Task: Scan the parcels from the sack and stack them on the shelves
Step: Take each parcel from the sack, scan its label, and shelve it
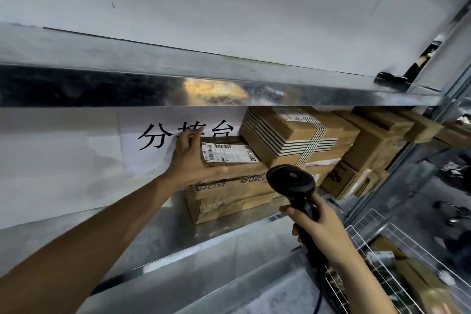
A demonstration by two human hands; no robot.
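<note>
A flat cardboard parcel with a white barcode label lies on top of two other brown boxes on the metal shelf. My left hand holds this parcel at its left end, thumb along its front edge and fingers over the far side. My right hand grips the handle of a black barcode scanner, whose head sits just in front of the stacked boxes. A larger box with striped tape stands to the right of the labelled parcel.
More brown boxes fill the shelf to the right. The shelf above hangs low over them. A white paper sign with black characters is on the back wall. A white wire basket with parcels is at lower right.
</note>
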